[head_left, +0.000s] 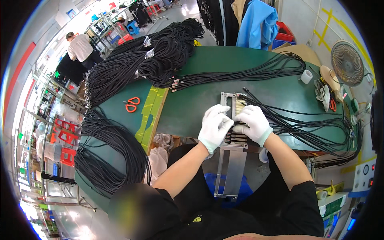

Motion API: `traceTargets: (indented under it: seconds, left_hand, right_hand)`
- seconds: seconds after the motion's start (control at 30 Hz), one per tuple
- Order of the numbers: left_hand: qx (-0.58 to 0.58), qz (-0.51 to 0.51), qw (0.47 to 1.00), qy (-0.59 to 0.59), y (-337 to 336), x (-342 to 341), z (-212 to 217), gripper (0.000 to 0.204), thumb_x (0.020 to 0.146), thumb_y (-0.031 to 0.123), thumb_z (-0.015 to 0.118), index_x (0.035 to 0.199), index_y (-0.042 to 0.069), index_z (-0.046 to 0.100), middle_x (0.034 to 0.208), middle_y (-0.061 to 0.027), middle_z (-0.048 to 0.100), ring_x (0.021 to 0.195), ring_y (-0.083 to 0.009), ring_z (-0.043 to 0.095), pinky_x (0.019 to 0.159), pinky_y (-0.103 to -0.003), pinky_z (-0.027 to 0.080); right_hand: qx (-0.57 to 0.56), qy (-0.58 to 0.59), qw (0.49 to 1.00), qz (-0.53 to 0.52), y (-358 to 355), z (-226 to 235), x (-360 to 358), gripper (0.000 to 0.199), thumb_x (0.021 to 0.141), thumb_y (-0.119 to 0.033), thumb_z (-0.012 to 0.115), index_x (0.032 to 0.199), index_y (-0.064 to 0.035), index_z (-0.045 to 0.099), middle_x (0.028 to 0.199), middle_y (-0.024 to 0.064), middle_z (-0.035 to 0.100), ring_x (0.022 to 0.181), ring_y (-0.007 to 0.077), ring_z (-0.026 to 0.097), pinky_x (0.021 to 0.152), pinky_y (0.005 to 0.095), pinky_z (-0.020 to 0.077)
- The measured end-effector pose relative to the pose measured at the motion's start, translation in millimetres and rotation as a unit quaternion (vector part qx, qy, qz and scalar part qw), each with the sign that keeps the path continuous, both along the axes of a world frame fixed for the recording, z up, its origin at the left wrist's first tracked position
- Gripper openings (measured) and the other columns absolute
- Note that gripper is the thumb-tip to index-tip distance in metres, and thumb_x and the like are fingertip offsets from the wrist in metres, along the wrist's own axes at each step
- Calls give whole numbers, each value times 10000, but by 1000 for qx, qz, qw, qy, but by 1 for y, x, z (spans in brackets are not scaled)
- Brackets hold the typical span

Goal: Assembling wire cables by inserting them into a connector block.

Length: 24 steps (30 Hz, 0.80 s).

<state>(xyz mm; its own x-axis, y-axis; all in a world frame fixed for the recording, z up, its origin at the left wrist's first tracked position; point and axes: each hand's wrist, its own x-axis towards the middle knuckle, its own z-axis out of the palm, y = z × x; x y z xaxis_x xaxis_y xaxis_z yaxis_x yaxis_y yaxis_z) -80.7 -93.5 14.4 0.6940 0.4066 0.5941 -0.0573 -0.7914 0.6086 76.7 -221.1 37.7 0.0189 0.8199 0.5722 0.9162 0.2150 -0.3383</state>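
Note:
Both my hands wear white gloves and meet over a narrow metal fixture (234, 149) at the table's front edge. My left hand (215, 126) is closed, thumb and fingers pinched together above the fixture's left rail; what they hold is too small to tell. My right hand (253, 123) is closed at the fixture's right side, its fingertips pinching around a black cable end. Several black cables (296, 117) run from the fixture, partly under my right hand, toward the right. Light-coloured pieces (240, 105) and dark cable ends sit in the fixture's slots, partly hidden by my fingers.
Large black cable bundles (124, 60) cover the green table's (192, 114) left side. Orange-handled scissors (132, 105) lie beside a yellow-green strip (151, 116). Another cable bundle (240, 75) stretches across the back. A white roll (306, 76) and a fan (347, 63) are at right.

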Motion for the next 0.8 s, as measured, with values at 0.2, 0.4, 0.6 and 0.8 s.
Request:
traceTargets:
  seconds: [0.2, 0.4, 0.6, 0.8]
  left_hand:
    - [-110, 18, 993, -43, 14, 2, -7, 175, 827, 150, 685, 719, 45, 594, 1110, -139, 663, 1105, -325, 561, 963, -417, 411]
    - [37, 105, 994, -16, 30, 2, -9, 176, 759, 179, 745, 721, 96, 595, 1069, -90, 670, 1086, -315, 569, 977, -441, 386]
    - [-31, 111, 991, 65, 40, 4, -20, 152, 853, 253, 674, 891, 113, 717, 1063, -84, 695, 1047, -270, 608, 957, -394, 422]
    - [-76, 81, 991, 71, 31, 5, -23, 160, 890, 236, 635, 954, 117, 720, 1021, -58, 704, 984, -265, 615, 907, -381, 446]
  right_hand:
    - [-57, -42, 996, -52, -11, -2, 41, 191, 790, -313, 687, 787, -123, 681, 782, 44, 653, 807, 286, 600, 732, 406, 455]
    - [-80, 60, 994, -43, -14, -8, 44, 134, 797, -223, 691, 870, -113, 675, 865, 45, 686, 871, 286, 612, 775, 404, 465]
    - [-87, 39, 994, -59, -9, -1, 50, 52, 793, -151, 681, 800, -102, 668, 771, 59, 667, 787, 275, 600, 740, 381, 468]
    - [-129, 12, 987, -97, -23, -4, 55, 49, 788, -169, 668, 800, -124, 682, 750, 53, 656, 809, 262, 601, 777, 379, 461]
